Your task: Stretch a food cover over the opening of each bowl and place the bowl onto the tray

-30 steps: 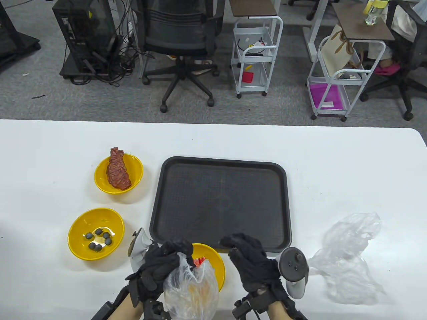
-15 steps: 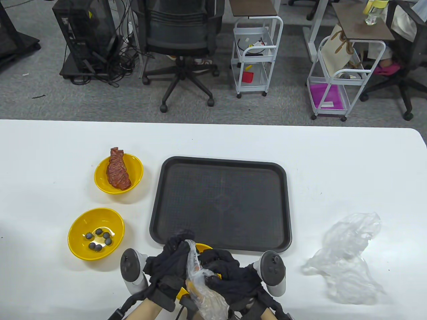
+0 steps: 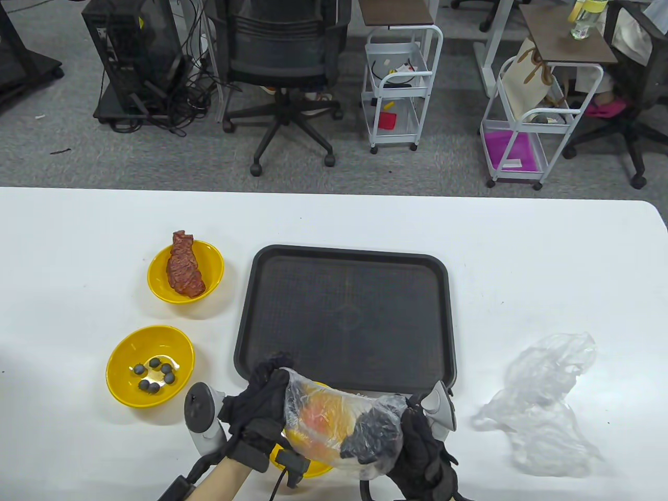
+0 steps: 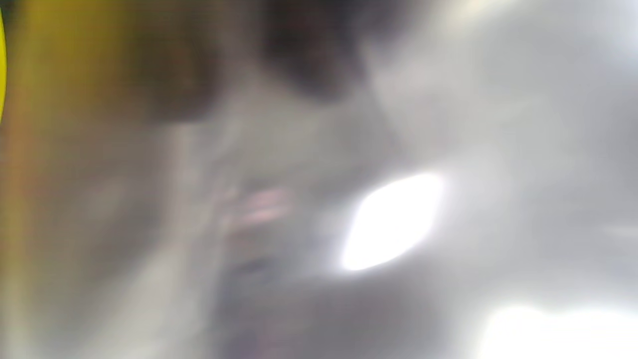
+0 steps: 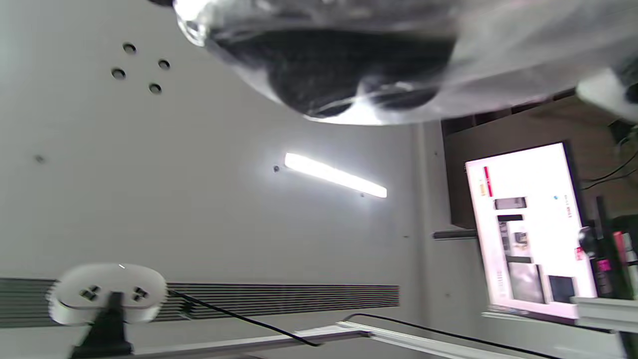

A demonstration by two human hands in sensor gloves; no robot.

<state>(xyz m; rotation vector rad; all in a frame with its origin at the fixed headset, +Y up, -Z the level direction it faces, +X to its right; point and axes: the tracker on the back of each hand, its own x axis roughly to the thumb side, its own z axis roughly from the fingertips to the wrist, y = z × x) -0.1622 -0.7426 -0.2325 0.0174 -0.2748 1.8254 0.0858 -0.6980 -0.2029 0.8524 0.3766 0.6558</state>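
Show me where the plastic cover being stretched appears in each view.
Table view: the plastic cover sits bottom centre, between both hands over the near bowl.
Left wrist view: only grey blur fills the picture; cannot tell.
Right wrist view: the cover runs along the top edge.
Shared landmark: the cover itself.

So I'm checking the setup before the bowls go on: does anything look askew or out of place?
Only the meat strip: it juts past the far rim of its yellow bowl, which may hinder stretching a cover over it. Nothing looks spilled.
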